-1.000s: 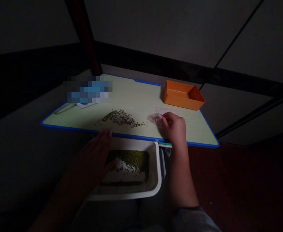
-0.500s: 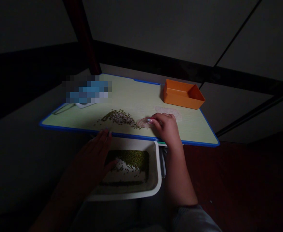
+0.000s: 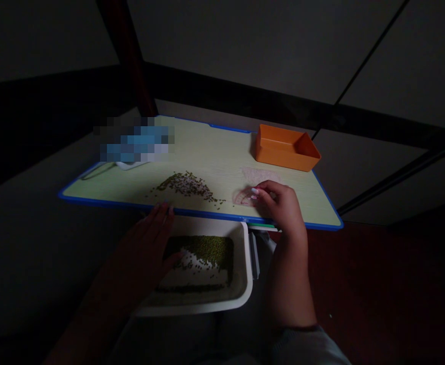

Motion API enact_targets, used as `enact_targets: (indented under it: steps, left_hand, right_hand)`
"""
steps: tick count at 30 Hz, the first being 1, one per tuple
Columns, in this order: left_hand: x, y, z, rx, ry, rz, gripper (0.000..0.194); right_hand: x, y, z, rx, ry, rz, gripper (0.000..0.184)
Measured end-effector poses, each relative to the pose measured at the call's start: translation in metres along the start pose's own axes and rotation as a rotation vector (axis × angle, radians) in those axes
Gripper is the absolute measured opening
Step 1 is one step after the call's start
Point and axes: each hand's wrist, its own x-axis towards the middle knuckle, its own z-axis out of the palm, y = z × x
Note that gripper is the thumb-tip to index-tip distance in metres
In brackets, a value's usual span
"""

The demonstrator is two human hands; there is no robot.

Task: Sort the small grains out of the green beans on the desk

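Note:
My right hand (image 3: 283,203) pinches a clear, curved protractor (image 3: 241,197) with pinkish markings, low over the tabletop. To its left lies a loose pile of small green and dark beans (image 3: 188,185), with a few stray ones trailing toward the protractor. My left hand (image 3: 152,233) is stretched out, fingertips at the table's front edge, its thumb over a white basin (image 3: 248,258). Inside the basin, green beans (image 3: 213,248) are heaped toward the far side, with some scattered over the bottom.
An orange open box (image 3: 289,158) stands at the back right of the pale, blue-edged table (image 3: 207,147). Just beyond my right hand is a flat, pale pinkish patch (image 3: 260,175) that I cannot make out. A blurred-out blue object (image 3: 139,142) sits back left.
My right hand has moved right with the protractor, away from the bean pile. A few beans near the pile's right end lie more spread out. My left hand stays in place.

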Motion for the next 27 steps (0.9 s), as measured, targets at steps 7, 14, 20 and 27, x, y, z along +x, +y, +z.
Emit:
enact_targets:
  steps: [7,14,20,27]
  left_hand:
    - [0.000,0.000,0.000,0.005,-0.019,-0.001,0.089]
    - [0.000,-0.001,0.001,-0.015,-0.025,-0.009,0.090]
    - [0.000,0.001,0.000,-0.020,-0.014,-0.017,0.088]
    - [0.000,0.001,-0.001,0.003,-0.021,-0.014,0.087]
  right_hand:
    - [0.000,-0.003,0.006,0.050,-0.060,0.010,0.018]
    - [0.000,-0.005,0.010,0.094,-0.103,0.027,0.018]
    - [-0.003,-0.003,0.010,0.197,-0.132,0.101,0.020]
    - [-0.004,-0.004,0.013,0.263,-0.175,0.103,0.021]
